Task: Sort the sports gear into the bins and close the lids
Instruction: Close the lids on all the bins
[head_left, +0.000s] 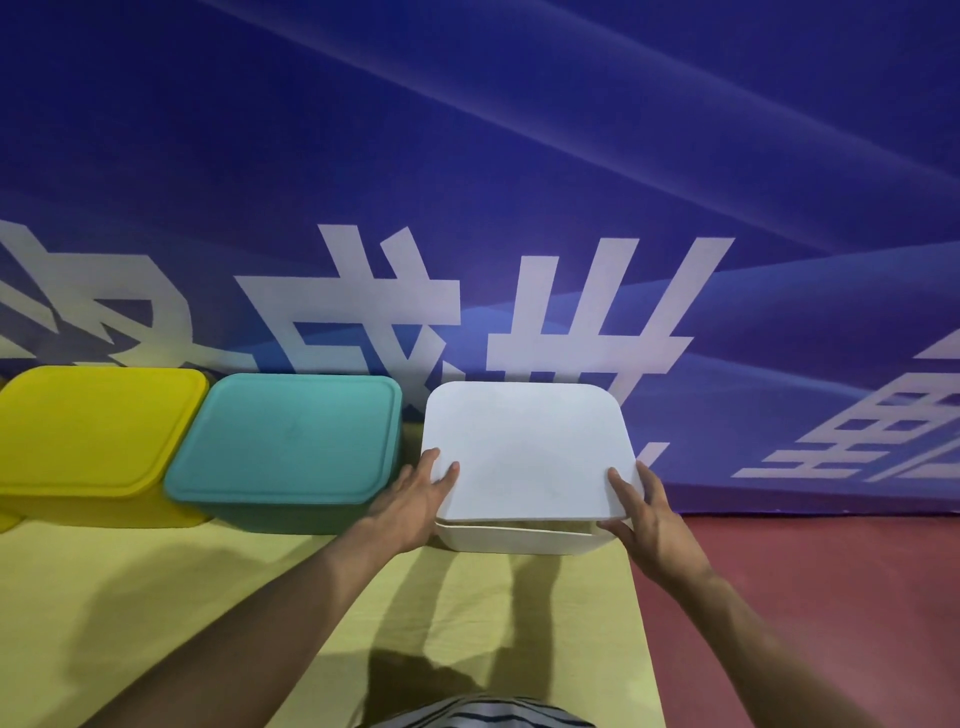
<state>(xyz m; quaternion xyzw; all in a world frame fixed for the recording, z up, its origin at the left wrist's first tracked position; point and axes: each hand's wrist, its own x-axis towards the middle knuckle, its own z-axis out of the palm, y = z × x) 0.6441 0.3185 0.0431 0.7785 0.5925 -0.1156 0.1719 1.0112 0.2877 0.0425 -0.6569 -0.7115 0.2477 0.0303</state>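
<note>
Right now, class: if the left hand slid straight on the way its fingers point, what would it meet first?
Nothing new: the left hand already grips the white lid. Pushing on would likely shove that lid toward the blue banner behind, though depth is unclear.

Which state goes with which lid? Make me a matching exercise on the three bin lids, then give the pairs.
Column one:
1. yellow lid
2. teal lid
3. white lid

Column two:
A. middle of the row, shut on its bin
B. held by both hands, near edge raised off its bin
C. far left, shut on its bin

Pairs: 1-C, 2-A, 3-B
</note>
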